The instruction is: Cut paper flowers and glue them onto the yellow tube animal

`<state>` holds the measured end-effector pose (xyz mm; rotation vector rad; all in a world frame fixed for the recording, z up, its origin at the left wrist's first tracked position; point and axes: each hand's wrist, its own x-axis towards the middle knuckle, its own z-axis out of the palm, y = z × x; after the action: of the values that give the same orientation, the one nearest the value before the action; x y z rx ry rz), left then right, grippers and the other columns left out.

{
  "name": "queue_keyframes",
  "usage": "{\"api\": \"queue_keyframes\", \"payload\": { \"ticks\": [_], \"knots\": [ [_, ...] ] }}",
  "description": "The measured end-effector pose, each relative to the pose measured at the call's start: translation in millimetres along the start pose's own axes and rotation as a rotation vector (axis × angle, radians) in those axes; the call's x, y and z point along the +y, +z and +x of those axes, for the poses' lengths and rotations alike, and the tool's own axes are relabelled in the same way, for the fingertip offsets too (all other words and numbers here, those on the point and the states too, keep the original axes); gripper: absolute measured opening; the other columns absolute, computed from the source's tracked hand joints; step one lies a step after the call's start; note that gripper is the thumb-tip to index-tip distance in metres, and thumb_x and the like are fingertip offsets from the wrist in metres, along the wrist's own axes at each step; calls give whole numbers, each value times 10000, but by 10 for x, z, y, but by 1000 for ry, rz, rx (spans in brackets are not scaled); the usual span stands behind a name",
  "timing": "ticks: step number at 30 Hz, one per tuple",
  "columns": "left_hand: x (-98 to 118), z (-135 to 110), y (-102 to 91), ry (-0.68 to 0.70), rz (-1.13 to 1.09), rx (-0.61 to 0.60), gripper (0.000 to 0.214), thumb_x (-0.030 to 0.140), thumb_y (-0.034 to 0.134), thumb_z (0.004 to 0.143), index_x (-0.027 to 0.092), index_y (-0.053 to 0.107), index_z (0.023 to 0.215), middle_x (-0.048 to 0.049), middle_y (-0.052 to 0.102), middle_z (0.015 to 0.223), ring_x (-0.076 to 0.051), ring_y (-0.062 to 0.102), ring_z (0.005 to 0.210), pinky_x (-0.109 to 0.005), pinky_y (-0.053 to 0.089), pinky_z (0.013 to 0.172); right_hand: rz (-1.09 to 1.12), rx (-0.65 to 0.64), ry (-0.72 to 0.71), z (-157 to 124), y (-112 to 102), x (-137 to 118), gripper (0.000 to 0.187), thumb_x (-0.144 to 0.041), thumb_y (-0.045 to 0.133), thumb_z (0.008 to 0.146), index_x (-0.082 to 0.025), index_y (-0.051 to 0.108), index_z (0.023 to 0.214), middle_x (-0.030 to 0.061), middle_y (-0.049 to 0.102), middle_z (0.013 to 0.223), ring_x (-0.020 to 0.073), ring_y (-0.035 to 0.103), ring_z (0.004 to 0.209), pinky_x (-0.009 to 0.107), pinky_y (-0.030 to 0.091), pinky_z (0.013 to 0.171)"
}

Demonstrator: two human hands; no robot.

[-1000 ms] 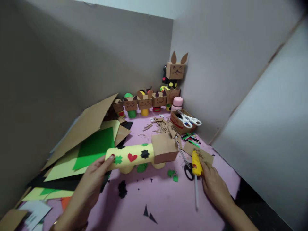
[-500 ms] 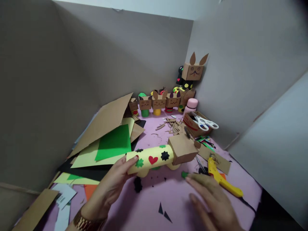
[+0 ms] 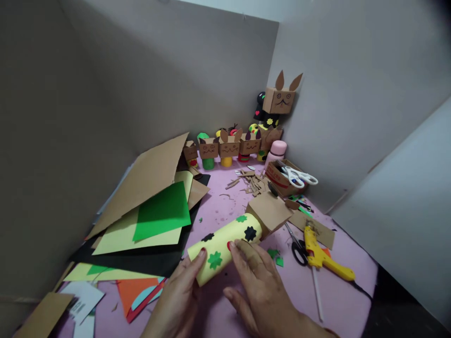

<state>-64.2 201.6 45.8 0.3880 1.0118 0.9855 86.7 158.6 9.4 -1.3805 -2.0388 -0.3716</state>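
Note:
A yellow paper tube figure with green and black flower cut-outs and a brown cardboard box head lies tilted on the pink table. My left hand grips the tube's near end from below. My right hand rests on top of the tube, its fingers pressed on the spot where a red heart sits. A yellow glue gun lies on the table to the right, apart from both hands.
Black-handled scissors lie beside the glue gun. Green, yellow, black and brown sheets are piled at left. A row of small box-headed figures stands at the back wall. A small carton with white scissors sits at back right.
My right hand left the glue gun on the table and came over onto the tube. The tube swung so its near end points toward me.

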Motion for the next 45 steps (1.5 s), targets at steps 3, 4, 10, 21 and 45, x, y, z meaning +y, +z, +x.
{"api": "queue_keyframes", "payload": {
  "ticks": [3, 4, 10, 21, 45],
  "knots": [
    [-35, 1, -38, -28, -37, -3, 208, 186, 663, 771, 129, 663, 971, -94, 687, 1067, -234, 584, 1102, -301, 463, 941, -3, 21, 12, 14, 22, -15, 451, -342, 370, 930, -64, 551, 1235, 148, 611, 1219, 282, 519, 1101, 401, 417, 905],
    [-41, 3, -47, -40, -50, 2, 206, 181, 660, 773, 129, 663, 971, -94, 687, 1068, -234, 579, 1113, -303, 453, 957, -2, 22, 15, 18, 26, -19, 448, -342, 371, 931, -65, 555, 1232, 145, 614, 1215, 280, 521, 1094, 400, 411, 905],
    [-46, 7, -50, -48, -99, -32, 228, 171, 642, 792, 143, 660, 1018, -84, 681, 1103, -227, 570, 1132, -314, 428, 999, -3, 35, 16, 28, 7, -26, 420, -331, 407, 923, -81, 571, 1219, 128, 629, 1195, 269, 522, 1076, 385, 366, 912],
    [-8, -19, -12, -68, -79, -59, 269, 151, 630, 784, 126, 659, 1050, -103, 682, 1100, -264, 593, 1098, -366, 463, 967, 34, 79, 3, -47, -25, 13, 369, -263, 454, 901, -144, 556, 1235, 140, 609, 1173, 277, 505, 1080, 417, 331, 913],
    [48, -3, -23, -22, -31, -68, 256, 222, 661, 767, 122, 670, 1003, -107, 698, 1033, -251, 640, 993, -336, 493, 882, 44, 99, -81, -134, -34, 120, 329, -190, 483, 852, -138, 595, 1157, 88, 668, 1154, 238, 511, 1141, 391, 280, 993]
  ]
}}
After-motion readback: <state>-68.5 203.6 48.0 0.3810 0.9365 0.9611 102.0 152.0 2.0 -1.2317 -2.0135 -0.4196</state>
